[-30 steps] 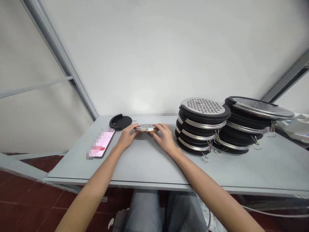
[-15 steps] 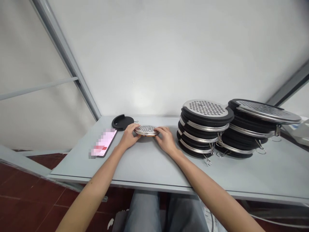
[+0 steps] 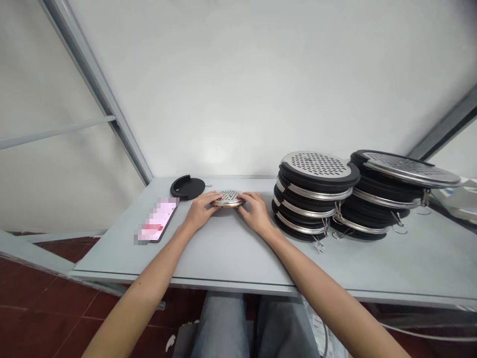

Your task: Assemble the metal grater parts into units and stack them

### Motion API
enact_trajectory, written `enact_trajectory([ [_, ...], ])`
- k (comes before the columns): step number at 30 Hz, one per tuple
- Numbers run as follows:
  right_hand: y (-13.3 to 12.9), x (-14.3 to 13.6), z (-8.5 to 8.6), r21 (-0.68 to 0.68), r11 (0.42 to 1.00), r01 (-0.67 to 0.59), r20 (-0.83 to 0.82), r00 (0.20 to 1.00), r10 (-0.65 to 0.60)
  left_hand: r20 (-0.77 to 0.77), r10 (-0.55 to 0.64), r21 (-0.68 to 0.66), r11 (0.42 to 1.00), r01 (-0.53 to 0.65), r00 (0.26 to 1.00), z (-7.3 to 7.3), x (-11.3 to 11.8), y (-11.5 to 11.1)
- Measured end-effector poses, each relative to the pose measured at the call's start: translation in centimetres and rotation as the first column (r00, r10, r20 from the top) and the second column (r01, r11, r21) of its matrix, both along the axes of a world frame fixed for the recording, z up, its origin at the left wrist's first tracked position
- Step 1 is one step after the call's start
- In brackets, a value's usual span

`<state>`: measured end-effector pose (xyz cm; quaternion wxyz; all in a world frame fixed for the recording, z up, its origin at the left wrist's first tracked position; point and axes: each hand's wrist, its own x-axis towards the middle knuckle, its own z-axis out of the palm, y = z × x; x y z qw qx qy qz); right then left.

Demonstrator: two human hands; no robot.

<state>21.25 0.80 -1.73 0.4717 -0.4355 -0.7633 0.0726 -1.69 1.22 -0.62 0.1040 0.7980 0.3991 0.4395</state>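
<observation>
A round silver disc with many holes lies low over the grey table, with a thin orange strip under its front edge. My left hand grips its left rim, thumb in front and fingers on top. On the right rim, my right hand holds it the same way. A black round holder with a raised rim and a small wire hook lies just behind and left of my left hand.
A phone with a pink screen lies at the left on the table. Right of my hands stands a stack of black and silver discs with wire clips. Another stack stands beyond it.
The view has shifted slightly. Both hands keep their grip on the disc, and the fingers of my left hand reach a little further over its rim.
</observation>
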Motion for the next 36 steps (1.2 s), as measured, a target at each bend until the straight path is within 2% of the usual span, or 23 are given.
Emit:
enact_trajectory([
  [4, 0.6, 0.3, -0.4, 0.019, 1.0, -0.014, -0.038, 0.999, 0.014, 0.106, -0.042, -0.091, 0.995, 0.052, 0.993, 0.0, -0.3, 0.1],
  [7, 0.7, 0.6, -0.4, 0.034, 0.999, -0.04, -0.064, 0.997, 0.042, 0.129, -0.042, -0.119, 0.991, 0.058, 0.991, 0.1, -0.4, 0.0],
  [10, 0.7, 0.7, -0.4, 0.06, 0.997, -0.046, -0.081, 0.995, 0.051, 0.102, -0.005, -0.085, 0.996, 0.014, 0.995, 0.2, -0.2, -0.1],
  [15, 0.5, 0.6, -0.4, 0.049, 0.999, 0.012, -0.049, 0.999, -0.009, -0.002, 0.083, 0.065, 0.994, -0.083, 0.997, 0.5, 1.1, -1.0],
  [19, 0.2, 0.5, -0.7, 0.08, 0.995, 0.067, -0.024, 0.998, -0.066, -0.032, 0.064, 0.095, 0.994, -0.061, 0.997, 0.6, 1.8, -1.4],
  [26, -0.2, 0.1, -0.1, 0.105, 0.993, 0.052, -0.021, 0.999, -0.05, -0.035, -0.023, 0.041, 0.999, 0.024, 0.999, 0.5, 0.7, -0.9],
  [31, 0.4, 0.4, -0.6, 0.052, 0.997, 0.048, -0.091, 0.995, -0.043, 0.035, 0.049, 0.029, 0.998, -0.05, 0.998, 0.8, 0.5, -0.8],
  [36, 0.9, 0.5, -1.1, -0.049, 0.998, -0.03, -0.149, 0.989, 0.022, 0.17, 0.165, -0.073, 0.985, -0.155, 0.971, 0.7, 0.6, -0.6],
])
